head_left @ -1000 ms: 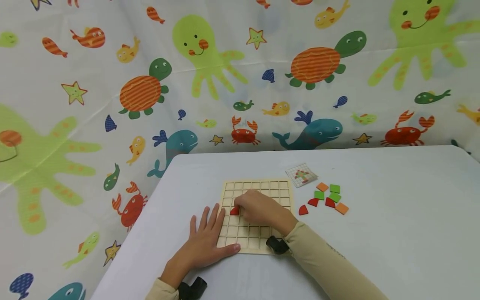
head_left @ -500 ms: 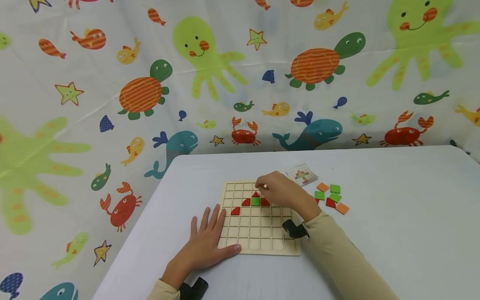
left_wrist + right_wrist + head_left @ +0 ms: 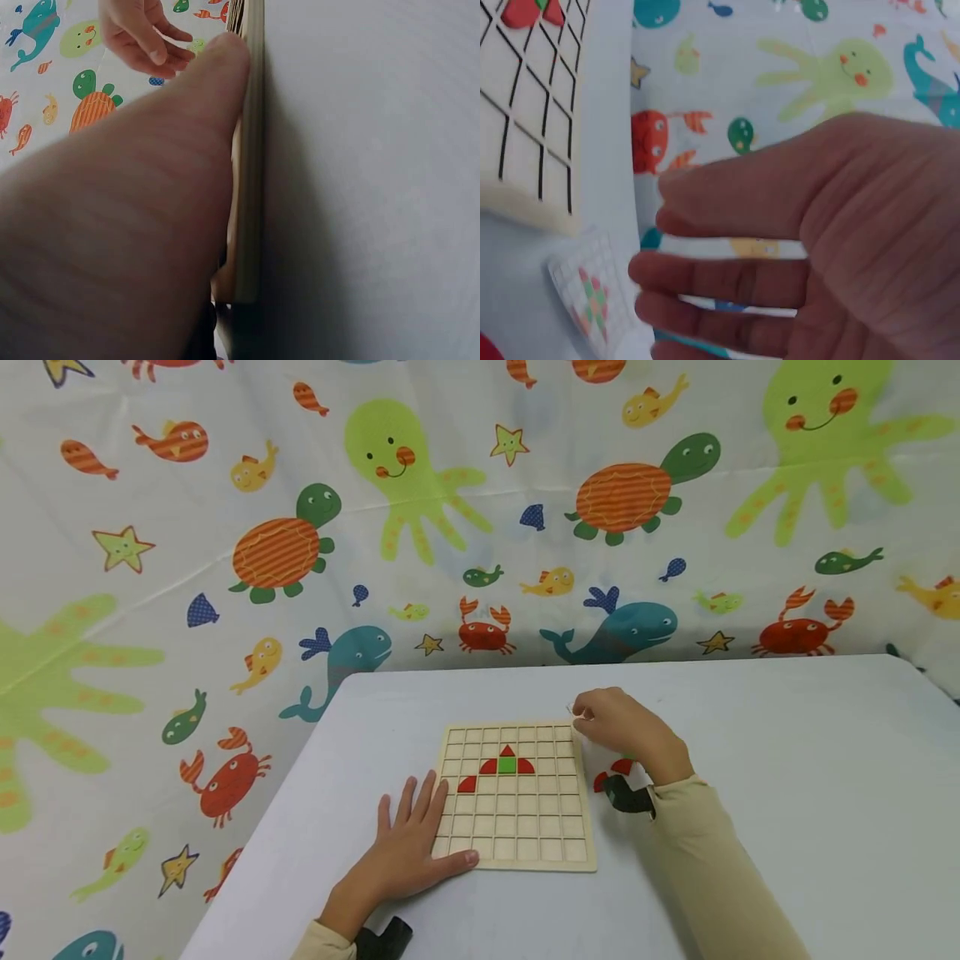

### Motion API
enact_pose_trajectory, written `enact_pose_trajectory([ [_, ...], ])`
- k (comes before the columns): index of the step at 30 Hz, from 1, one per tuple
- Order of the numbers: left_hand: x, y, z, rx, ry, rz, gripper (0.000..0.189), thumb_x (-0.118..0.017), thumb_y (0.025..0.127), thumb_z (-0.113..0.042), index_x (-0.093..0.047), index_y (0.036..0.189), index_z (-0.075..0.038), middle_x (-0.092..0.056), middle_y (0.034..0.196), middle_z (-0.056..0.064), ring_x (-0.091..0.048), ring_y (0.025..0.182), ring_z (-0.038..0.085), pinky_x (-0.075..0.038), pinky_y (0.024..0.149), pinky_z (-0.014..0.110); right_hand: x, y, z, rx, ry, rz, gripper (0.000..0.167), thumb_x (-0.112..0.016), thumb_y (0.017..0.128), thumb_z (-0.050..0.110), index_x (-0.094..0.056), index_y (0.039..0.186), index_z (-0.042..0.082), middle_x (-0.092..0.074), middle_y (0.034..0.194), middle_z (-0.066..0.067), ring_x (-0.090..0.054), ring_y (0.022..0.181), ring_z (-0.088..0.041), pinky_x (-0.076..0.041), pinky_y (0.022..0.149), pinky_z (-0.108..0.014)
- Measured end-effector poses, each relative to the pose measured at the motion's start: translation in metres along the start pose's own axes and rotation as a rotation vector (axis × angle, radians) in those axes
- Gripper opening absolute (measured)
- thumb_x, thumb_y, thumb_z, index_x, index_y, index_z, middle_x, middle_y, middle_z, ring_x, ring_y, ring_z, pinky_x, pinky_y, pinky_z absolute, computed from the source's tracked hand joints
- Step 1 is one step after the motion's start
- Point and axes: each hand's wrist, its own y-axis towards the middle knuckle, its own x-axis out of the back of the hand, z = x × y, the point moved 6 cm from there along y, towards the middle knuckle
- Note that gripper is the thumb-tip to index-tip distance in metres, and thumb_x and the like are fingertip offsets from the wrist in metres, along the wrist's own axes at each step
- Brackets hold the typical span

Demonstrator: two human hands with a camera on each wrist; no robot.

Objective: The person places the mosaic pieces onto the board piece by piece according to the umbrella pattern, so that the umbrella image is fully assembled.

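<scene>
My left hand (image 3: pixel 408 843) rests with spread fingers on the left edge of a wooden grid board (image 3: pixel 525 850); its thumb lies along the front edge. On the board sit a green square tile (image 3: pixel 507 765), a red triangle tile (image 3: pixel 507 750) above it, red quarter-round tiles (image 3: pixel 489 767) on both sides, and another red quarter-round tile (image 3: pixel 467 784) lower left. My right hand (image 3: pixel 626 727) hovers past the board's far right corner, fingers loosely bent and holding nothing in the right wrist view. Below it there lies a pattern card (image 3: pixel 592 307), mostly hidden by the hand in the head view.
Loose red quarter-round tiles (image 3: pixel 622 766) lie right of the board, partly under the right wrist. The hand and forearm hide most other loose tiles. The white table (image 3: pixel 787 777) reaches back to a curtain (image 3: pixel 450 610) printed with sea animals.
The right hand has left the red quarter-round tile at the board's left and moved right and away, over the board to the pattern card. The left hand has stayed put.
</scene>
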Motion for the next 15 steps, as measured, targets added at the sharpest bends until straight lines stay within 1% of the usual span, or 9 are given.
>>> enact_pose_trajectory([
  [3,-0.001,-0.001,0.001,0.005,0.0,0.003,0.121,-0.062,0.088,-0.083,-0.02,0.172,-0.008,-0.004,0.18,0.013,0.005,0.163,0.043,0.01,0.12,0.072,0.005,-0.004,-0.016,-0.088,-0.025,0.011,0.03,-0.065,0.103,0.01,-0.069,0.124,-0.011,-0.071,0.118,-0.024,-0.063,0.103,-0.037,-0.055,0.095,-0.054],
  [7,-0.001,-0.002,0.002,0.003,0.001,0.003,0.12,-0.061,0.088,-0.083,-0.02,0.172,-0.007,-0.004,0.18,0.013,0.004,0.163,0.043,0.01,0.12,0.072,0.01,-0.01,-0.04,-0.211,-0.024,0.051,0.036,-0.068,0.101,0.012,-0.064,0.128,-0.012,-0.067,0.118,-0.025,-0.06,0.1,-0.036,-0.055,0.087,-0.05],
  [10,0.001,-0.003,0.001,-0.001,-0.004,0.0,0.12,-0.062,0.088,-0.082,-0.02,0.172,-0.007,-0.004,0.18,0.014,0.004,0.163,0.044,0.009,0.12,0.072,0.015,-0.017,-0.056,-0.272,-0.025,0.074,0.039,-0.071,0.098,0.012,-0.061,0.127,-0.013,-0.064,0.115,-0.026,-0.056,0.1,-0.04,-0.054,0.084,-0.051],
  [13,0.003,-0.005,-0.001,-0.003,-0.013,-0.001,0.119,-0.062,0.089,-0.081,-0.02,0.171,-0.006,-0.004,0.179,0.015,0.003,0.163,0.044,0.008,0.12,0.073,0.018,-0.024,-0.07,-0.317,-0.012,0.095,0.04,-0.073,0.093,0.01,-0.059,0.122,-0.014,-0.063,0.112,-0.028,-0.055,0.102,-0.043,-0.054,0.086,-0.056],
  [15,0.004,-0.006,-0.002,-0.002,-0.015,0.002,0.119,-0.062,0.089,-0.081,-0.02,0.171,-0.006,-0.004,0.179,0.015,0.003,0.162,0.044,0.008,0.12,0.073,0.018,-0.029,-0.08,-0.346,0.008,0.115,0.039,-0.074,0.092,0.011,-0.059,0.118,-0.014,-0.063,0.108,-0.027,-0.055,0.103,-0.044,-0.054,0.087,-0.058],
])
